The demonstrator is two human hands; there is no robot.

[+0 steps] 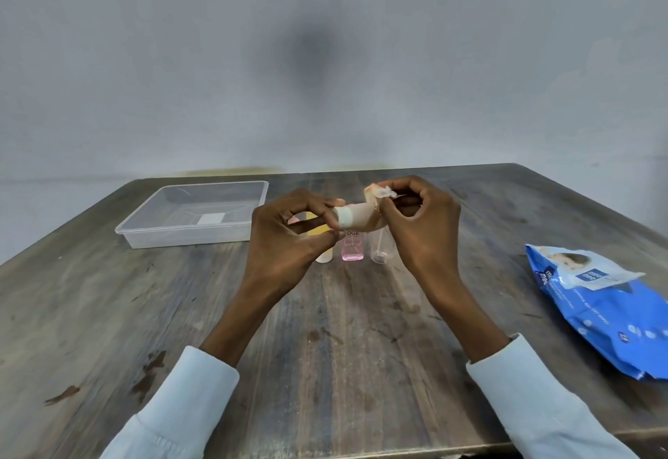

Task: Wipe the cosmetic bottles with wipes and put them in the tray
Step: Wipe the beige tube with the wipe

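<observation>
Two hands hold a peach tube [356,218] in the air above the pink bottle [352,250]. The left hand [289,238] has its fingers curled round the tube's capped end; the right hand [419,227] pinches a wipe [379,193] against its other end. The clear tray [191,218] sits left of the pink bottle, the blue wipes pack [607,306] well to its right, all on the worktop [343,332].

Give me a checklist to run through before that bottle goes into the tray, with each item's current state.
1. Peach cosmetic bottle gripped by left hand: ok.
2. White wet wipe pinched by right hand at the bottle's end: ok.
3. Bottle fully wiped: cannot tell.
4. Clear plastic tray has room: ok.
5. Pink square bottle and clear bottle standing below the hands, not yet wiped: not ok.
6. Blue wipes pack available: ok.
</observation>
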